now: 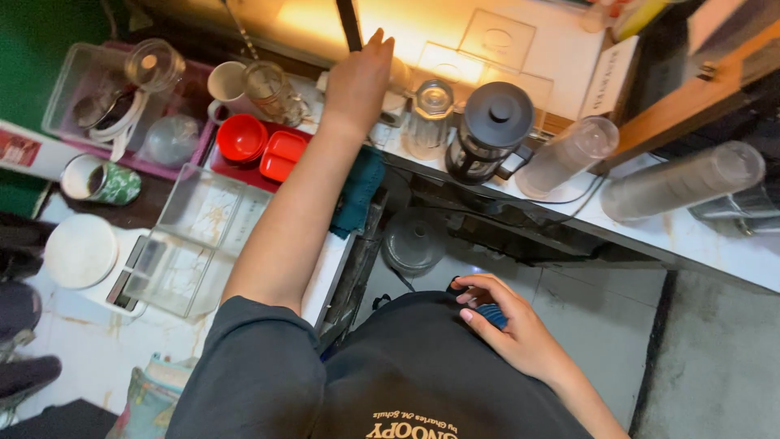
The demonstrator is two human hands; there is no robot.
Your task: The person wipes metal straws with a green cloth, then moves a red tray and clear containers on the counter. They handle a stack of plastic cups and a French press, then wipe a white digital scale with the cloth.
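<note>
Nearest the lens, a dark shirt (406,390) fills the bottom of the head view, and against it the right hand (508,325) rests with its fingers curled loosely over a small dark blue ridged object (490,315), pressing it to the cloth rather than clamping it; what the object is cannot be told. Beyond, the left arm stretches straight out over the counter, and the left hand (357,77) lies with fingers together and extended on a dark upright bar (350,24) at the back wall; whether the fingers close around it is hidden by the back of the hand. Just right of that hand stand a clear glass jar (431,118) and a black-lidded French press (490,130), upright on the white counter (691,232), with two frosted tumblers (569,154) lying on their sides further right. Left of the arm sit red dishes (262,145), stacked as if for storage, a white mug (227,85), a glass mug (272,91), and a pink-edged tray (61,97) of lids and glassware. A teal cloth (357,191) hangs off the counter edge below the wrist, and empty clear plastic boxes (195,236) rest lower left, beside a white round lid (80,250).
</note>
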